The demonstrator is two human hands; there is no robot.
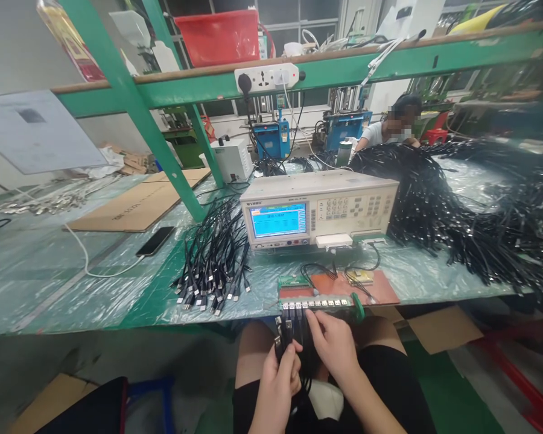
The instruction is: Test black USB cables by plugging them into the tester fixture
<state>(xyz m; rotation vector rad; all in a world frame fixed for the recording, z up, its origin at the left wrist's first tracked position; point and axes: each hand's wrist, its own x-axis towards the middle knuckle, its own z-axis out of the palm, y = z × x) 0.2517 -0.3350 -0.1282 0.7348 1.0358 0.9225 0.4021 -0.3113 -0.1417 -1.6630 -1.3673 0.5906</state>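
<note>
Several black cables with metal USB plugs [279, 341] are held in my left hand [283, 377], its fingers wrapped round them below the table edge. My right hand [332, 340] pinches a black cable's plug at the row of USB ports [330, 302] on the table's front edge. Several plugs sit side by side in the ports at the left end of that row. Behind the row lies a reddish board [384, 287] wired to a beige tester [321, 208] with a lit blue screen.
Left of the tester lies a pile of black cables [215, 259]; a larger cable heap [434, 199] covers the right. A phone [155, 241] and cardboard [136, 205] lie left. A green frame [140, 126] rises above the table. A person [389, 126] sits behind.
</note>
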